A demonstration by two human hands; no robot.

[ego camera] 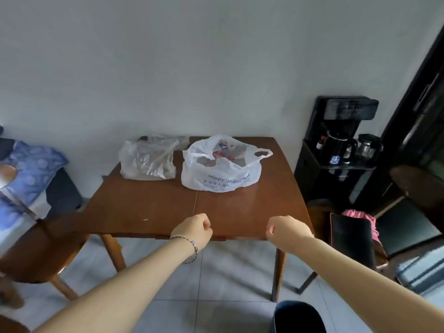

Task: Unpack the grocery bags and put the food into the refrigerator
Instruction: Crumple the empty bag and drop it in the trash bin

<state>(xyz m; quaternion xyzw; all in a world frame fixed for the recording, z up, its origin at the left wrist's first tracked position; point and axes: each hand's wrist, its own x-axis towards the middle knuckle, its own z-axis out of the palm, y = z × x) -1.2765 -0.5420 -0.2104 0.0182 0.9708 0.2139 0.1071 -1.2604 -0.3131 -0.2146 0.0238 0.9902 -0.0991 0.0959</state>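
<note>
Two grocery bags stand at the far side of a brown wooden table (168, 207). The white plastic bag (219, 173) with blue lettering sits right of centre, its mouth open on packaged goods. A clear plastic bag (147, 159) lies to its left, contents hard to make out. My left hand (194, 230), with a bracelet on the wrist, hovers as a loose fist over the table's near edge. My right hand (286, 230) is also curled shut, level with it and farther right. Neither hand holds anything, and both are well short of the bags. No refrigerator is clearly in view.
A black water dispenser (336, 150) with a kettle and a glass pot stands right of the table against the wall. A wooden chair (40, 251) is at the left, another chair with a dark cushion (353, 236) at the right. Tiled floor lies below.
</note>
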